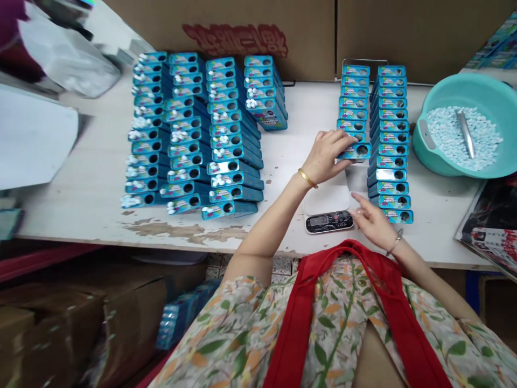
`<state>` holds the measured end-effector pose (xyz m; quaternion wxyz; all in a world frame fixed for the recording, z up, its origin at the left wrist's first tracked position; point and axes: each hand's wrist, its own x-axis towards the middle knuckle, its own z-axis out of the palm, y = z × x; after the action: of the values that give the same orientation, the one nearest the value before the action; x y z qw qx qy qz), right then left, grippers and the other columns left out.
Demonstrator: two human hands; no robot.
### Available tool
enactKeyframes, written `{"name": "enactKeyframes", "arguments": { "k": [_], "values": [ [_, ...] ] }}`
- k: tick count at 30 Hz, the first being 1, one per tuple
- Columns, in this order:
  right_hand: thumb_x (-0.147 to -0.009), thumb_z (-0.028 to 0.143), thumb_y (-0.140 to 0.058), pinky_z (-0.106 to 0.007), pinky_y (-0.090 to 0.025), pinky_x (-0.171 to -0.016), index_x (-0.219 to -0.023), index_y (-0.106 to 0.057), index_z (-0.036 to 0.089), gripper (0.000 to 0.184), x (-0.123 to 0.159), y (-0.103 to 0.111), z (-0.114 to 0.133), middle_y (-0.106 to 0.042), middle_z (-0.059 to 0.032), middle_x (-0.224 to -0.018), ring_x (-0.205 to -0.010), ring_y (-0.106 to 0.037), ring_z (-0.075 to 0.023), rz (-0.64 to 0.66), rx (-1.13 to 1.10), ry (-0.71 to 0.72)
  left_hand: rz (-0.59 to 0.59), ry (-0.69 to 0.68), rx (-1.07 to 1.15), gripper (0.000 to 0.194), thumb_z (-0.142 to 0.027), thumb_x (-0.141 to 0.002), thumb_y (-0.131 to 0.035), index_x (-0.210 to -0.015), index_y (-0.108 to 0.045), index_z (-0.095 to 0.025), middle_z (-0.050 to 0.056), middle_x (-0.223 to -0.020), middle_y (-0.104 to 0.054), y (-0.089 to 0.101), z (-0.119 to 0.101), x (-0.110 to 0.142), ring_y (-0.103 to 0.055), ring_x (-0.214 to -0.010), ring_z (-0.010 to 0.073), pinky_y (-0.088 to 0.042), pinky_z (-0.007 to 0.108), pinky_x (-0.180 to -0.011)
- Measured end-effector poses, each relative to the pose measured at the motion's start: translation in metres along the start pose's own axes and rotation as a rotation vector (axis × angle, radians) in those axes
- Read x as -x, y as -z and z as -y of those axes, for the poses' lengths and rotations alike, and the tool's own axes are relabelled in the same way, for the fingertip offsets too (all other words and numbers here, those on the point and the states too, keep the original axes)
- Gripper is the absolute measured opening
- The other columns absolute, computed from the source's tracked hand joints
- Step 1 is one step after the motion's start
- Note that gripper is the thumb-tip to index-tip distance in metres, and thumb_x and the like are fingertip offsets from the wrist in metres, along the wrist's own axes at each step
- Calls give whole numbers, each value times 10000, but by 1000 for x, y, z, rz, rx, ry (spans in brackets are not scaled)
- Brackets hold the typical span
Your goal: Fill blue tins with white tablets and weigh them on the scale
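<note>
My left hand [326,155], with a gold bracelet at the wrist, is closed around a small blue candy box [354,151] with a round hole in its top. That box is at the near end of a row of similar boxes [353,102]. Below it lies a white digital scale [329,221] with a black display panel. My right hand [374,218] hovers by the scale's right side, fingers apart and nothing held. Just beyond it runs another row of blue boxes [390,137], their holes facing up.
Several rows of blue boxes with white candies on their tops [224,143] stand on the left. At right, a turquoise basin [422,134] holds white candies and a metal scoop [466,134]. Cardboard [307,32] backs the table. A white plastic bag [68,54] lies far left.
</note>
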<state>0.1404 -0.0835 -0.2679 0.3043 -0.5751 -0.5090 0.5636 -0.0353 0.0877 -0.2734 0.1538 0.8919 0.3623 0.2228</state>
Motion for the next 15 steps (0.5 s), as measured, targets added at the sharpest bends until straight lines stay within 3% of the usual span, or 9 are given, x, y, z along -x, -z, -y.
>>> {"name": "enactKeyframes", "arguments": {
  "k": [5,10,15],
  "values": [
    [-862,381,-650,-318,-388,-644,-1584,-371,50,842,4,-25,-49,-507,51,-573,-581,-480,-187,15,129,-124,30,-25,7,457,-478,-973,-590,-1368,-604,-249,152,-1306,-628,-19,14,-12,-544,-1186,344,-372,487,-1015],
    [-861,394,-661,-277,-399,-596,-1588,-339,79,856,-3,-22,-55,-553,78,-561,-545,-513,-146,127,-28,-251,66,-11,-42,440,-425,-960,-624,-1356,-616,-234,171,-1288,-633,-30,18,-11,-545,-1178,352,-375,491,-985],
    [-833,466,-701,-259,-376,-539,-1569,-374,118,878,-16,-30,-57,-554,92,-539,-508,-483,-127,235,-133,-229,51,11,-97,518,-472,-961,-622,-1411,-569,-220,188,-1360,-605,-26,20,-5,-548,-1225,360,-370,492,-996]
  ]
}}
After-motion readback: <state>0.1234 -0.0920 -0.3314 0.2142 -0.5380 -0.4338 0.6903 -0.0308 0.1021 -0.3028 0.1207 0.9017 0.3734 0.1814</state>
